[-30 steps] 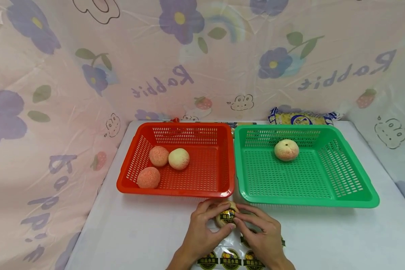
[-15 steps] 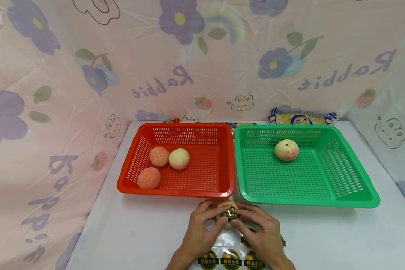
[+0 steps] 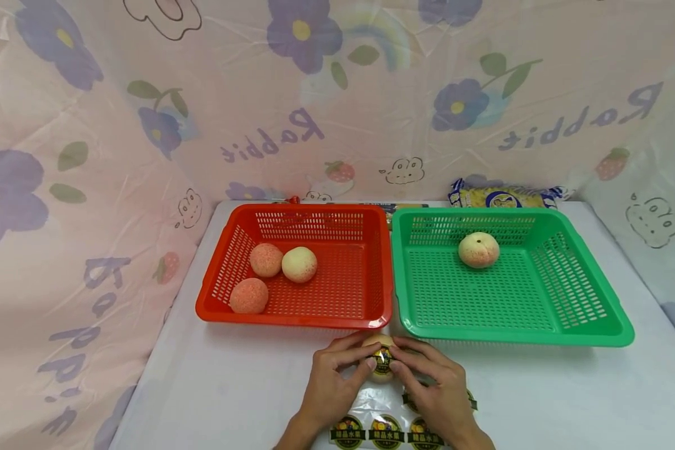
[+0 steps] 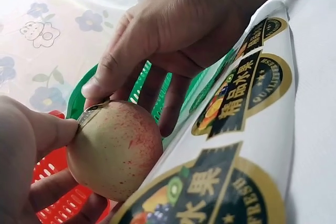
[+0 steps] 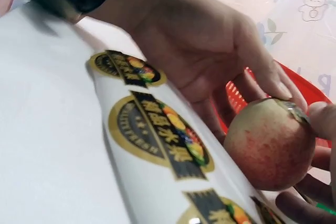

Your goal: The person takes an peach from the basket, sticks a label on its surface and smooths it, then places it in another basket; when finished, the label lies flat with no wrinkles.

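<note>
A pale, pink-speckled peach (image 4: 115,150) is held between both hands above a sheet of stickers (image 3: 371,400). On its upper side sits a round black-and-gold sticker (image 3: 382,360) with a fruit picture. My left hand (image 3: 333,381) grips the peach from the left, thumb at the sticker's edge. From the right, my right hand (image 3: 441,387) holds it too, its thumb and index finger at the sticker's other edge. In the right wrist view, fingertips of both hands meet around the sticker on the peach (image 5: 270,145). Part of the sheet is hidden under the right hand.
Ahead on the left stands a red basket (image 3: 292,320) holding 3 peaches. Beside it, a green basket (image 3: 512,337) contains one peach (image 3: 479,250). A yellow-and-blue packet (image 3: 503,197) lies behind the green basket, against the patterned curtain (image 3: 349,100).
The left thumb has moved up and left, from below the sticker to its left edge. The peach has shifted slightly between the hands, which otherwise stay in place.
</note>
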The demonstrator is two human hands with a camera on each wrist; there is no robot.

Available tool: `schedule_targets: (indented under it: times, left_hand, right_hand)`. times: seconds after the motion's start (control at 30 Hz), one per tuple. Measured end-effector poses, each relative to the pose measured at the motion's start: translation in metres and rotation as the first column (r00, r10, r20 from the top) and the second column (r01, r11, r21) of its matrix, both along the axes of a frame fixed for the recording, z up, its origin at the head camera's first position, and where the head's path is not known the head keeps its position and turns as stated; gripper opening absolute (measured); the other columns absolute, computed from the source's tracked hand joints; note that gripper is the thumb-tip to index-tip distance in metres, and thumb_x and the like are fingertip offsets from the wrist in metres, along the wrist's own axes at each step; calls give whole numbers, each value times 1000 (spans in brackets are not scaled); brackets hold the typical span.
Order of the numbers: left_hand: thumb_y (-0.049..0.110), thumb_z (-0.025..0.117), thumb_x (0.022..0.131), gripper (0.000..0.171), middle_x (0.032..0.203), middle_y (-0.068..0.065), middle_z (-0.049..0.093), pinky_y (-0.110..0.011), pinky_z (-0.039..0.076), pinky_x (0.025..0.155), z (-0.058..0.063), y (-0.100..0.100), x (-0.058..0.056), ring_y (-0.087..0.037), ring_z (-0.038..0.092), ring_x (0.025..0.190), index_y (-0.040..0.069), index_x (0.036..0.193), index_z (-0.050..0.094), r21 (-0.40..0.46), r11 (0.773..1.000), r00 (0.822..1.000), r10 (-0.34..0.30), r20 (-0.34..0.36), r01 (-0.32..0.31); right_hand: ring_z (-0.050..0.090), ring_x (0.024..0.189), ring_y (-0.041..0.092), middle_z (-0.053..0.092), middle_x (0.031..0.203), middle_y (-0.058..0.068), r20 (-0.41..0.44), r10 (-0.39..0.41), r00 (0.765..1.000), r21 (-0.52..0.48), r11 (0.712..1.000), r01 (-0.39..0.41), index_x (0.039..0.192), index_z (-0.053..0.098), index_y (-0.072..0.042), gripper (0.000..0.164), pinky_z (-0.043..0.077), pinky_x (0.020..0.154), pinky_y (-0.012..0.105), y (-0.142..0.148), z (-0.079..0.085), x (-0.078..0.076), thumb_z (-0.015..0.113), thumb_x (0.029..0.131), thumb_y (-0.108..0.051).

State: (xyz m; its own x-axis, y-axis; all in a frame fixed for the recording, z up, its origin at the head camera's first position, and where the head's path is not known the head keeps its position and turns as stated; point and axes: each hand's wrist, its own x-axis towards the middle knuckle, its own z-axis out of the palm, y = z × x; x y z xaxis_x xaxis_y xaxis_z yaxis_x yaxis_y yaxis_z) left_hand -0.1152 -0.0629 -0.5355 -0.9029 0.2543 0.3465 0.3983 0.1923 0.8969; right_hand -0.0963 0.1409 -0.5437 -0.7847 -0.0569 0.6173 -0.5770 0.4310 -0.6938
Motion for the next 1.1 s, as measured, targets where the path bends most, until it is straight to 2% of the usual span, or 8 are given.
schedule_targets:
  times: [0.1,0.2,0.4,0.6,0.7,0.8,0.93,1.1]
  left_hand:
    - [15,74,90,28,133,-1,66,-32,52,101,-1,0,0,-21,61,124,21,118,76,37,999,999,-18,40,16]
    - [12,74,90,27,132,-2,67,-31,53,100,-1,0,-1,-22,61,125,21,115,76,62,998,997,-26,71,21]
    - [2,69,88,31,132,-4,67,-31,54,99,-2,-1,-1,-22,60,125,21,112,78,98,995,991,-38,127,25]
    - [-12,57,89,40,129,-6,68,-33,54,100,-3,-1,-3,-23,63,123,16,107,80,135,990,991,-45,126,28]
    - [-8,60,90,38,129,-5,67,-32,56,96,-3,-1,-3,-23,64,122,18,110,79,132,991,991,-44,123,28]
    - [7,70,92,25,129,-1,68,-30,56,95,-4,-1,-3,-21,65,120,20,112,78,107,994,992,-22,121,9]
    - [20,79,87,19,123,1,70,-30,55,95,-7,0,-3,-20,68,114,19,107,80,79,996,998,37,43,-41]
    - [10,82,84,18,115,-8,74,-31,58,91,-10,2,-5,-24,72,105,8,102,81,85,994,983,86,-161,-73]
  right_hand:
    - [71,104,23,73,114,11,17,25,1000,-41,999,-24,110,79,-10,38,54,85,13,1,1,-1,85,75,2]
    - [69,107,21,72,116,10,109,62,992,-101,994,-51,110,78,-11,34,57,80,16,2,1,1,82,79,2]
    - [66,113,17,69,123,10,272,154,950,-213,972,-97,113,77,-10,27,59,78,23,7,1,2,74,88,0]
    - [63,118,15,67,126,12,341,208,917,-280,953,-113,114,76,-8,26,60,82,27,8,1,2,72,90,0]
    - [65,113,15,65,130,12,342,197,919,-253,961,-112,119,74,-11,32,61,79,30,6,0,3,76,87,-4]
    - [67,109,15,63,132,9,353,185,917,-232,967,-106,121,72,-15,39,62,77,33,4,0,4,81,83,-8]
    - [65,115,15,65,130,4,374,173,911,-241,967,-85,119,74,-16,40,62,78,33,4,-1,4,83,81,-10]
    - [65,116,15,66,128,4,349,143,926,-217,974,-69,120,74,-14,37,62,77,32,5,-1,3,80,84,-8]
